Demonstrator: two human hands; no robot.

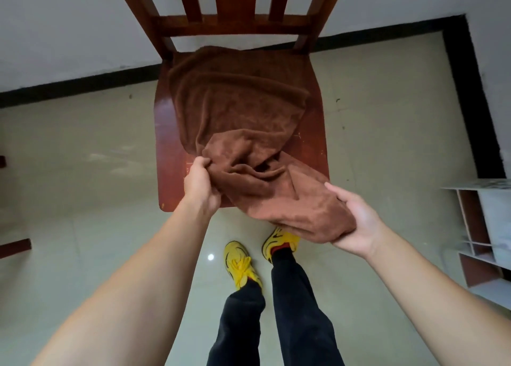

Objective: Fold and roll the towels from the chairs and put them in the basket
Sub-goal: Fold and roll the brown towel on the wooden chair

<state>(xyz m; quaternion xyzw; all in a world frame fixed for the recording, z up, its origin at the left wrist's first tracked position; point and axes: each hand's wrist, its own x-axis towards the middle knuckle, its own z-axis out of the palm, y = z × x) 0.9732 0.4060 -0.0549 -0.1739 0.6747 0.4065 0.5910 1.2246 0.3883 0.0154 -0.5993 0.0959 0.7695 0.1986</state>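
A brown towel (235,111) lies crumpled over the seat of a reddish wooden chair (166,133), its near part bunched and pulled off the front edge. My left hand (200,184) grips a gathered fold of the towel at the seat's front left. My right hand (352,221) holds the towel's near end from below, thumb on top, out past the seat's front right corner. No basket is in view.
The chair's back stands toward a white wall with a black skirting. A white shelf unit (486,235) stands on the tiled floor at the right. Dark wooden furniture parts (13,245) show at the left edge. My feet in yellow shoes (240,263) are just before the chair.
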